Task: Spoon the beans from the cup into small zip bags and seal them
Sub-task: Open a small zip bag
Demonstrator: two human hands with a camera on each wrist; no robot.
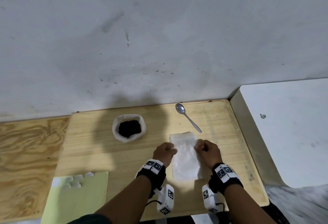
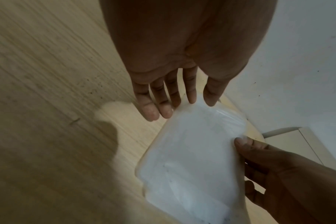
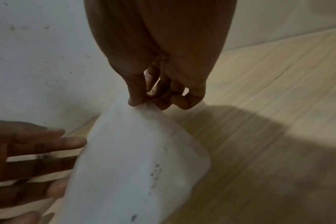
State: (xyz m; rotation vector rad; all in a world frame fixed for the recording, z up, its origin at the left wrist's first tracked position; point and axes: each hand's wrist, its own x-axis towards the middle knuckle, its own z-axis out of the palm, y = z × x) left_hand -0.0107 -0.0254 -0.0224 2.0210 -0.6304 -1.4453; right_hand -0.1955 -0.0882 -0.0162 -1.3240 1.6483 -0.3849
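From the head camera, a translucent zip bag [image 1: 184, 158] lies flat at lower centre of a pale wooden table [image 1: 92, 145]; the left hand [image 1: 164, 152] touches its left edge and the right hand [image 1: 208, 152] pinches its right edge. Upper left of the bag stands a white cup [image 1: 129, 128] holding dark beans [image 1: 129, 128]; a metal spoon [image 1: 188, 117] lies at upper right. A pale green sheet [image 1: 79, 199] sits at lower left, bearing small white pieces [image 1: 78, 180].

From the left wrist, straight fingers [image 2: 161, 100] meet the bag's [image 2: 192, 159] filmy edge, grasping nothing.

From the right wrist, the thumb and curled fingers [image 3: 142, 94] nip the bag's [image 3: 136, 163] corner; dark specks mark the plastic.
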